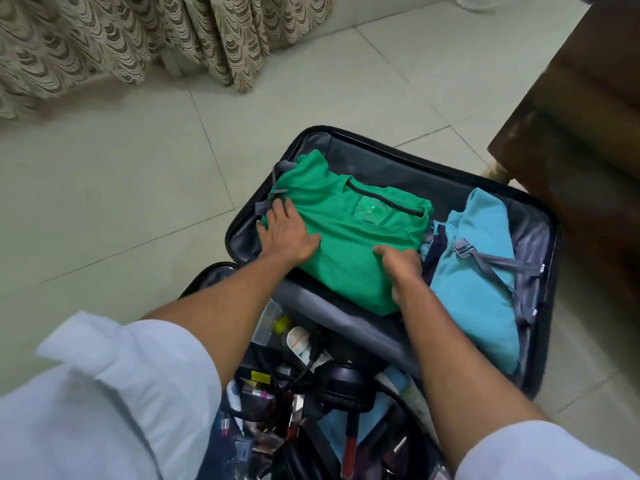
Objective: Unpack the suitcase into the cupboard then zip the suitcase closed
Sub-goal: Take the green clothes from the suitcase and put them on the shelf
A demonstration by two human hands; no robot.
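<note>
A dark suitcase lies open on the tiled floor. In its far half a folded green shirt lies on top, with a light blue garment to its right under a grey strap. My left hand rests on the green shirt's left edge with its fingers spread. My right hand curls around the shirt's near right edge, thumb on top. The near half holds black headphones, cables and small toiletries.
A dark wooden piece of furniture stands close to the suitcase's far right corner. Patterned curtains hang at the back left. Pale floor tiles stretch to the left of the suitcase.
</note>
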